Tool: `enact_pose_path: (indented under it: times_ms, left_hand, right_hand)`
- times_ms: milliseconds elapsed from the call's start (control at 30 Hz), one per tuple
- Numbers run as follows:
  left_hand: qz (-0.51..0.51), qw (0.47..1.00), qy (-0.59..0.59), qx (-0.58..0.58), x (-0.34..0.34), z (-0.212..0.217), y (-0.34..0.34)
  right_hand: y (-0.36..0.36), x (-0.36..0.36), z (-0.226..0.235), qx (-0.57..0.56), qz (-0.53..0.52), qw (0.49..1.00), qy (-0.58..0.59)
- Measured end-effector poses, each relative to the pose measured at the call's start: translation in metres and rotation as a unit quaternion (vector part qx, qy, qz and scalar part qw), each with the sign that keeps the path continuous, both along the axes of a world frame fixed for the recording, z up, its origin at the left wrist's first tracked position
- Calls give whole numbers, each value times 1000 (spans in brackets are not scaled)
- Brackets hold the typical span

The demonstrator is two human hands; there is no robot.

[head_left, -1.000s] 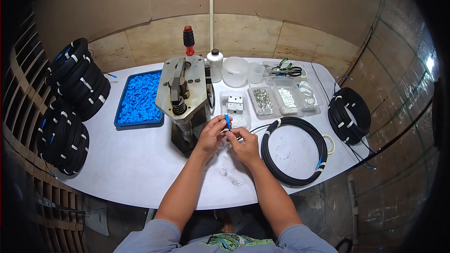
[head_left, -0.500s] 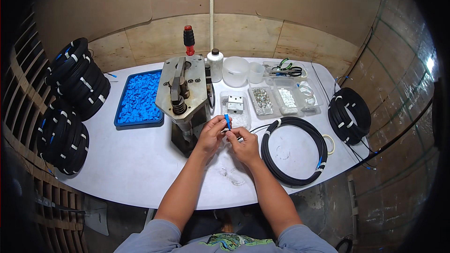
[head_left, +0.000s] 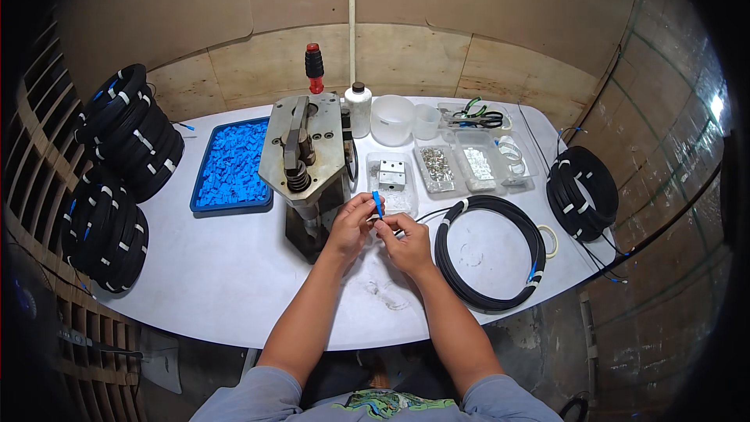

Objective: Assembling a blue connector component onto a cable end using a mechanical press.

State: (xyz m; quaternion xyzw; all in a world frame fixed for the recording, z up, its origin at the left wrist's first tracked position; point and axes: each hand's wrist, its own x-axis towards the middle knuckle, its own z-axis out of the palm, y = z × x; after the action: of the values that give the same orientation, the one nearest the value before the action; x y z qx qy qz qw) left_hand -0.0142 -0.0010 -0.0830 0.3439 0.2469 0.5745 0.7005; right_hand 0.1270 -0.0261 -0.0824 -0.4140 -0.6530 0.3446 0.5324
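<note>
both hands pinching a small blue connector

my left hand [head_left: 353, 223] and right hand [head_left: 405, 240] close fingertips on the blue connector [head_left: 378, 203] between them; black cable coil [head_left: 490, 252] just right, metal press [head_left: 306, 162] behind-left, blue parts tray [head_left: 230, 166] farther left.

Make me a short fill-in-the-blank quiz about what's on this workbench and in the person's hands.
1. The left hand and right hand pinch a small ____ connector piece.
2. The tray of blue pieces lies to the ____ of the metal press.
3. The loose cable coil on the table is ____.

Missing words: blue; left; black
</note>
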Motion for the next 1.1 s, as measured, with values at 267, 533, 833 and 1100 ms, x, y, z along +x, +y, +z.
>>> enact_pose_path:
  times_ms: [267, 533, 833, 1100]
  left_hand:
    - [-5, 1000, 8, 2, 0, 1, 0]
    - [-3, 1000, 7, 3, 2, 3, -2]
    - [-3, 1000, 9, 2, 2, 1, -1]
    - [-8, 1000, 18, -1, 2, 4, -3]
  right_hand:
    - [1, -1, -1, 28, -8, 1000, -12]
    - [2, -1, -5, 28, -11, 999, -17]
    - [1, -1, -2, 30, -9, 999, -24]
    - [1, -2, -3, 35, -13, 999, -25]
